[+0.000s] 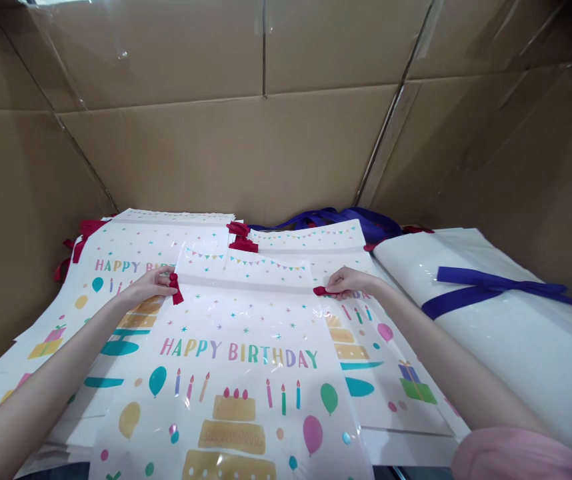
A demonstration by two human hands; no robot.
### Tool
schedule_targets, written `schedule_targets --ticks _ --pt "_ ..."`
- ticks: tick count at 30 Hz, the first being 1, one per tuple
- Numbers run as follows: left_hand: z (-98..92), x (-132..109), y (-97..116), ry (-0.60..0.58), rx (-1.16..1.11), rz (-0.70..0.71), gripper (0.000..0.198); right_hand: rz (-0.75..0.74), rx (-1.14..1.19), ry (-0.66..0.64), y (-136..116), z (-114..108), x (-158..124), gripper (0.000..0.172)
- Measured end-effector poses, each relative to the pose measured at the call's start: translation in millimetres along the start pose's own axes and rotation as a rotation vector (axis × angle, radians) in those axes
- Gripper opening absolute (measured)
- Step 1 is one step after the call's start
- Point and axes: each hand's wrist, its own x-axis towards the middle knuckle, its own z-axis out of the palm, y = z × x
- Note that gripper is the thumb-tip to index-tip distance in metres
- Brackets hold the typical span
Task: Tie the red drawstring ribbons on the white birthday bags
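A flat white gift bag printed with "HAPPY BIRTHDAY", cakes, candles and balloons lies in front of me on top of other such bags. My left hand pinches a red ribbon end at the bag's upper left edge. At the upper right edge my right hand is closed on another red ribbon end. Both arms reach forward over the bags.
More birthday bags lie stacked at the left and behind right, with red ribbons between them. White bags with blue ribbon lie at the right. Cardboard walls close in the back and sides.
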Motion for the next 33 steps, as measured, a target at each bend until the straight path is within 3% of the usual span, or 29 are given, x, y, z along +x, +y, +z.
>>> schedule_targets --ticks 6,11,18,33 --pt "-1.1 1.3 -0.8 0.008 0.009 -0.022 0.079 0.030 -0.018 0.038 4.2 -1.8 0.9 0.044" --pt "-0.8 1.0 -0.8 -0.007 0.016 -0.012 0.078 0.000 0.100 -0.020 13.9 -8.8 -4.3 0.037" --pt "-1.5 0.6 -0.7 -0.038 0.005 -0.006 0.071 0.013 0.132 0.009 10.9 -8.2 -7.0 0.027" --pt "2.7 -1.0 1.7 -0.003 0.015 -0.004 0.070 0.005 0.038 0.088 19.2 -12.3 -8.5 0.038"
